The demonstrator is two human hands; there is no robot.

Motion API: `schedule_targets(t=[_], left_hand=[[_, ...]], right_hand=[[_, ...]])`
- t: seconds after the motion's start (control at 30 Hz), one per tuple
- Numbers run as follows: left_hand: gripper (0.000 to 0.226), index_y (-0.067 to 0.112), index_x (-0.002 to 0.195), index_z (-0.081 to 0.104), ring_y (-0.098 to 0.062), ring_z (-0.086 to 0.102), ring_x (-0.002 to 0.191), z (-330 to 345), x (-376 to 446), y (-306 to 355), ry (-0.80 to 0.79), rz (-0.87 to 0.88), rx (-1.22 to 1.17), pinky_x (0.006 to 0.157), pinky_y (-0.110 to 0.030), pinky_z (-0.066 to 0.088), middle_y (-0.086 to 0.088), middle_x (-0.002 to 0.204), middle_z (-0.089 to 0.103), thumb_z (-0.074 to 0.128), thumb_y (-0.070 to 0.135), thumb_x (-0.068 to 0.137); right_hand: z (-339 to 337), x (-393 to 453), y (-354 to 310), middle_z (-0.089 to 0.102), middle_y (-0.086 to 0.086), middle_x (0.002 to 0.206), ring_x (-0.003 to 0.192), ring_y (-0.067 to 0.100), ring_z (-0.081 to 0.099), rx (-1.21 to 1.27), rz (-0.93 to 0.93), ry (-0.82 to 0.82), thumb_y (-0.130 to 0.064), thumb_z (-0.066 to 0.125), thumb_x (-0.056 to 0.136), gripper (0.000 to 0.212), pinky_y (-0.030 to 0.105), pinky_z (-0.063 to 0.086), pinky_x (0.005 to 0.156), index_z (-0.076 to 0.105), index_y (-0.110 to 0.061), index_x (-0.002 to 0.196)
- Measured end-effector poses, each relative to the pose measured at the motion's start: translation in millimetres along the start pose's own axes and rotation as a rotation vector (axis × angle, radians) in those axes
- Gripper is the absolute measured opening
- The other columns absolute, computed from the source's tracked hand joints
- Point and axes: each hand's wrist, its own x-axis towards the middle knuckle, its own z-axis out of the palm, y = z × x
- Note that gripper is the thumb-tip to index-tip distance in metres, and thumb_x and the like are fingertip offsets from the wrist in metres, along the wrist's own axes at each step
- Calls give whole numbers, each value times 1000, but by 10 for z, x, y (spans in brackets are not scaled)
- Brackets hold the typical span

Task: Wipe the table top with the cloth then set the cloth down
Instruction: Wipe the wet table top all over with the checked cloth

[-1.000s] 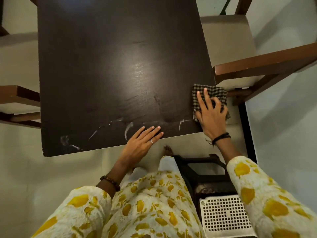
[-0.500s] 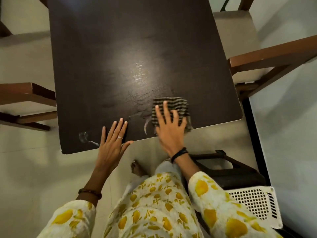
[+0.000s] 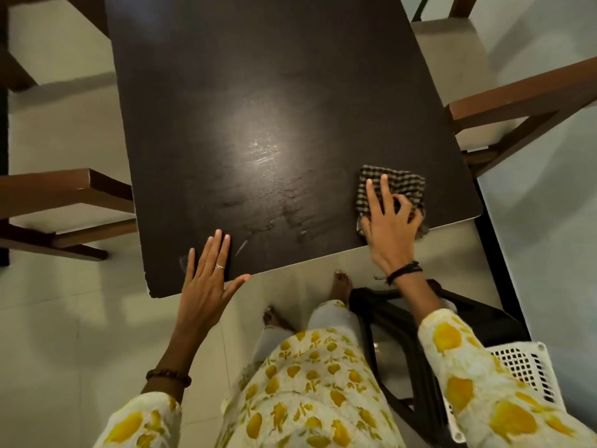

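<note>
Dark brown, rectangular, matte wooden counter [image 3: 258, 92] is filling the upper middle of the view; its surface is showing faint streaks, a bright sheen patch near the centre, and a few pale smears close to the near edge. The near left corner is looking chipped, pale at the edge.

Small folded cloth of dark-and-cream checked woven fabric [image 3: 395, 185] is lying on the counter near its near right corner, its lower edge hanging slightly past the counter's rim. The right hand [image 3: 387, 227] is pressing down on the cloth: index and middle fingers stretched flat over it, the other fingers curled and bunching the fabric, so the hand is partly clenched on the cloth. A black cord band is sitting on that wrist.

The left hand [image 3: 206, 276] is lying flat and spread on the counter's near edge, well apart from the cloth, holding nothing; a thin silver ring is showing on one finger, a brown beaded bracelet on the wrist.

Sleeves and tunic are of cream fabric printed with yellow shapes. Brown wooden chairs with beige seats [image 3: 484, 76] are standing beside the counter. A white perforated plastic basket [image 3: 523, 367] is sitting at lower right on the pale tiled floor [image 3: 64, 350]. No readable writing is showing.
</note>
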Motion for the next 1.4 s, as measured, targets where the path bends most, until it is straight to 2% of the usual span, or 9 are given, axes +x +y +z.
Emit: schedule_targets(t=[0.1,0.27,0.43,0.6,0.77,0.97,1.13,1.27,1.4], left_hand=[[77,9,146,16,-20,12,140,14,7,-6,11,6,-12,114,-40,6,-10,153,17,19,63,91],[77,8,146,18,-19,11,141,33,1,-27,23,17,-44,115,-41,6,-10,153,16,20,63,91],[78,9,146,17,-18,11,142,19,-17,-47,-3,30,-69,115,-41,8,-10,154,16,18,64,91],[79,14,147,13,-16,6,142,19,-11,-57,-13,16,-137,115,-36,-1,-5,155,11,18,67,89],[78,15,147,15,-12,4,142,7,-2,-47,13,14,-203,115,-34,-2,-2,155,11,26,64,89],[78,12,147,15,-12,2,142,-33,1,-120,22,47,-264,116,-31,-2,-4,154,12,28,63,90],[76,13,147,17,-17,9,142,-87,-69,-329,0,57,-141,115,-41,6,-5,154,16,23,63,91],[81,13,147,18,-18,5,143,-106,-117,-579,-12,26,-97,115,-45,4,-6,154,14,24,69,88],[88,13,147,19,-17,1,143,-145,-184,-776,-16,-32,-129,115,-41,-4,-6,154,13,27,73,83]], right_hand=[[46,-177,-554,39,9,148,114,32,43,-109,-6,12,-39,41,85,58,58,43,87,39,-23,141],[62,-521,-1524,39,5,148,119,26,54,-34,-224,8,-47,67,72,78,53,46,88,39,-27,142],[30,-412,-1284,38,-2,149,117,21,43,0,-548,25,-38,64,74,71,45,46,88,40,-30,141],[-82,-150,-528,32,3,152,111,27,34,-55,-294,-5,-30,56,83,65,50,41,88,34,-25,144],[-47,-326,-975,39,12,148,112,38,53,-63,-96,-31,-32,69,77,71,63,41,86,41,-20,141],[16,-618,-1726,39,6,148,118,28,50,-25,-346,-18,-44,68,72,78,54,47,86,38,-26,142],[44,-323,-1224,39,-1,149,111,21,38,-34,-612,40,-38,46,78,63,47,45,87,37,-31,140],[-37,30,-685,36,4,150,106,26,36,-12,-384,28,-39,34,83,59,49,43,86,35,-27,141],[-14,-42,-923,40,10,147,104,31,34,-23,-136,39,-39,32,82,60,59,41,85,38,-21,140]])
